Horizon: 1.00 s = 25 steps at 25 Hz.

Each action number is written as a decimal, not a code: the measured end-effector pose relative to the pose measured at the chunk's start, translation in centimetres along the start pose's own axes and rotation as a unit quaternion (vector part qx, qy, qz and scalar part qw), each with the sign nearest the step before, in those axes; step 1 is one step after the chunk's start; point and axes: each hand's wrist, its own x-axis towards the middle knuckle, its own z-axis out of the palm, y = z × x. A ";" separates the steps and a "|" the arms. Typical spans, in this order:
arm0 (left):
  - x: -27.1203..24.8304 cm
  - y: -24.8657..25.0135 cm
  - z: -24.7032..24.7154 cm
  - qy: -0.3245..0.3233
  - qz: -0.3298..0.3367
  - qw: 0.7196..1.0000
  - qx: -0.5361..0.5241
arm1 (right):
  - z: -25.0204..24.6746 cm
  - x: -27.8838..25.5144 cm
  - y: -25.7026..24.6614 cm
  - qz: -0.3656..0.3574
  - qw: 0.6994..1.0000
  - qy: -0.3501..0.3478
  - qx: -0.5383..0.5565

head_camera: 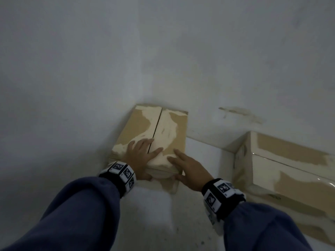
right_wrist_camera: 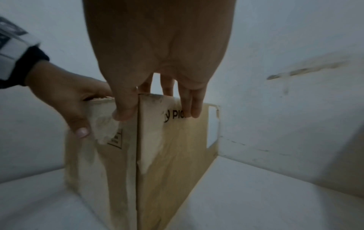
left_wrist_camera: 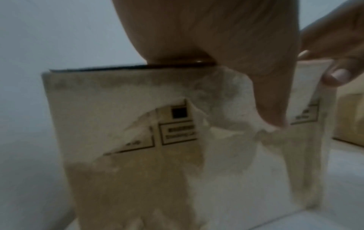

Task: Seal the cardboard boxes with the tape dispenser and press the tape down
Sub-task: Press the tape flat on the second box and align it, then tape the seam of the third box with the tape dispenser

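Observation:
A small cardboard box with torn pale patches stands in the corner of white walls, its top flaps closed along a dark seam. My left hand lies across the near top edge, fingers spread on the flaps and thumb down the front face. At the near right corner my right hand wraps the box, with its thumb on the front face and its fingers over the side. Loose torn paper hangs under the left thumb. No tape dispenser is in view.
A larger cardboard box with similar torn patches lies to the right against the wall. The white surface stretches toward me between my blue sleeves. Walls close in behind and to the left of the small box.

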 end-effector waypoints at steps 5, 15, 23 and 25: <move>-1.1 8.6 0.5 -0.022 0.045 0.998 -0.043 | -0.4 -6.0 4.4 0.011 0.999 0.025 0.023; -9.1 23.0 -0.2 -0.007 -0.037 0.997 -0.063 | -0.4 -21.4 8.9 0.005 0.996 0.077 0.037; -13.7 31.6 -0.3 -0.004 -0.126 0.989 -0.074 | 0.2 -36.6 19.9 0.258 0.964 -0.066 0.023; -14.1 32.7 -0.5 0.000 -0.139 0.987 -0.076 | 1.0 -39.8 21.8 0.309 0.942 -0.131 -0.023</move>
